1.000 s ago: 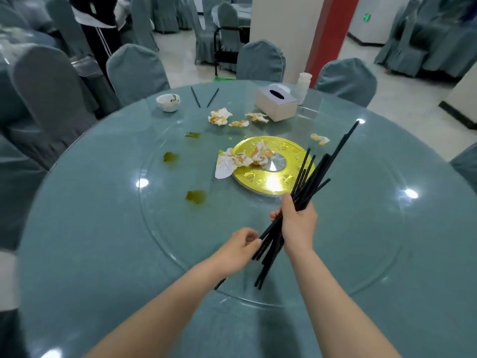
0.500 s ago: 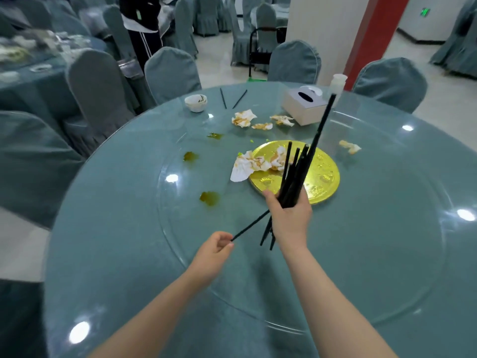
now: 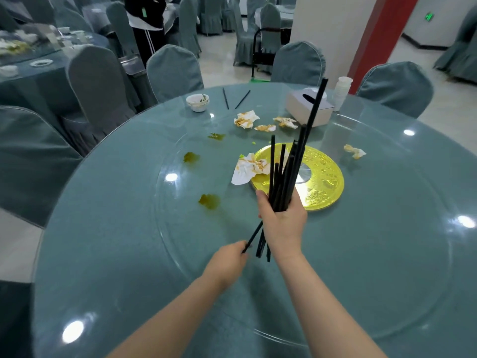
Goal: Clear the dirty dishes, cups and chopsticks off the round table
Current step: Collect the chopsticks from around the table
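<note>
- My right hand [image 3: 282,223] is raised over the round surface [image 3: 103,228], fist wrapped around a bundle of black chopsticks [image 3: 286,174] fanning upward.
- My left hand [image 3: 227,262] sits lower, fingers curled, pinching one chopstick's bottom end.
- Far side: a small dirty bowl [image 3: 197,102], two loose chopsticks [image 3: 233,98], crumpled napkins [image 3: 245,119], a tissue box [image 3: 304,109].
- Covered chairs [image 3: 174,71] ring the surface.

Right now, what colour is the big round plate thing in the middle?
Shiny gold disc, head view.
</note>
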`<state>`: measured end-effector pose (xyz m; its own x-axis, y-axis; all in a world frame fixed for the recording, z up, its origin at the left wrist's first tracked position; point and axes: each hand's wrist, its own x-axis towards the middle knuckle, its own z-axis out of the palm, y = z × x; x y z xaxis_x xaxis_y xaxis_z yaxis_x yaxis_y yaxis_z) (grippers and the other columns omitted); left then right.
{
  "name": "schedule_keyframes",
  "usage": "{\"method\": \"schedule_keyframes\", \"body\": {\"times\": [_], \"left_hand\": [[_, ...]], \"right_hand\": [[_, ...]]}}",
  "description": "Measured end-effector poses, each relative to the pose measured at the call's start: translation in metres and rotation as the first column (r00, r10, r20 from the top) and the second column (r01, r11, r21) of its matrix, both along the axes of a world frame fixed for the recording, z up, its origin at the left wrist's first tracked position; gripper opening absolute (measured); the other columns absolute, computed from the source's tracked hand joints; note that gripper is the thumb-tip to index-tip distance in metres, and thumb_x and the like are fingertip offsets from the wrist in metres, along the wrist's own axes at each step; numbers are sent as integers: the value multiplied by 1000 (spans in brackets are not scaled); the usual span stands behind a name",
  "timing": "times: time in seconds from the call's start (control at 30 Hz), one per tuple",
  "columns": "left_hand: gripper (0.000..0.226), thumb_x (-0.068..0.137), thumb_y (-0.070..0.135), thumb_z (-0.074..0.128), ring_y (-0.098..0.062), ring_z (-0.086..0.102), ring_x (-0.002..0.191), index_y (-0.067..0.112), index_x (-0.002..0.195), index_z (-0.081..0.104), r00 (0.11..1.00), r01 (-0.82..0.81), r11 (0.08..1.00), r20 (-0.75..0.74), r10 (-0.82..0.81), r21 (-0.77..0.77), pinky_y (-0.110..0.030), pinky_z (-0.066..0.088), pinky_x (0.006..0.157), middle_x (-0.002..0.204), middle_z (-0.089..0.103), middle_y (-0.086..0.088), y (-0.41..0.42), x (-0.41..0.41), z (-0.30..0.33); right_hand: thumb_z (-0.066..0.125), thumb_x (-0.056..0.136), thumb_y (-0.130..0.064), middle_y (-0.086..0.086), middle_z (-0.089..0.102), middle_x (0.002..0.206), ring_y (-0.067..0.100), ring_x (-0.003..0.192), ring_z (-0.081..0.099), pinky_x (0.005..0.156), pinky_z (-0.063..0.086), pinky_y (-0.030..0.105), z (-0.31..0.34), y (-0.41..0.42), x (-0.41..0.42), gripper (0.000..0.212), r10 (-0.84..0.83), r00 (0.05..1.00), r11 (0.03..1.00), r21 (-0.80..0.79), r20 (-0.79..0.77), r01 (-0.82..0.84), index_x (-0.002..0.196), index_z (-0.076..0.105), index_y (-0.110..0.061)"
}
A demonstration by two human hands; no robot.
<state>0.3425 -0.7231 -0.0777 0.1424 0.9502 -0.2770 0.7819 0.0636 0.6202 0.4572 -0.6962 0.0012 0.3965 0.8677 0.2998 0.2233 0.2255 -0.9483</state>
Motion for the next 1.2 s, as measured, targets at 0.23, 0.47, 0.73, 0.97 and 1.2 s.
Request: {"method": "schedule_keyframes", "body": {"times": [0.23,0.47,0.73,0.97,1.2], "left_hand": [[22,95,14,39,-32,61,85,27,84,52,987,137,990,82,-139,27,-36,44,67,89,64,-8,10,29,-1],[66,91,7,43,-25,37,136,7,150,14,989,139,987,-42,-143,-78,-26,27,106,150,35,-15,12,-8,-12],[56,90,6,50,-20,47,129,12,143,34,981,-121,990,140,131,-74,-26,34,106,140,49,-9,1,-68,-18],[48,89,-1,49,-14,55,109,12,135,43,923,-264,959,260,282,-102,-23,41,92,124,57,-6,-23,-121,-11],[29,93,-6,46,-16,58,90,12,114,55,854,-323,943,406,325,-75,-19,45,77,97,62,0,-68,-208,31]], "right_hand": [[67,70,-42,3,58,67,30,63,58,61,51,44,-24,-1,1,24,10,998,997,-82,56,-5,76,52,-25],[68,68,-41,0,60,66,23,62,59,61,49,31,-45,6,9,20,34,998,992,-124,45,-28,74,54,-28],[69,69,-30,-14,47,53,6,49,39,45,37,19,-87,-3,7,19,-2,1000,965,-261,-8,0,70,51,-22],[72,78,-23,6,62,64,23,58,55,56,47,36,-98,-15,-4,18,-2,998,934,-355,68,26,70,55,-22],[74,79,-27,2,47,55,17,49,44,45,38,26,-77,-49,-106,34,192,981,929,-329,40,-168,67,48,-10]]}}
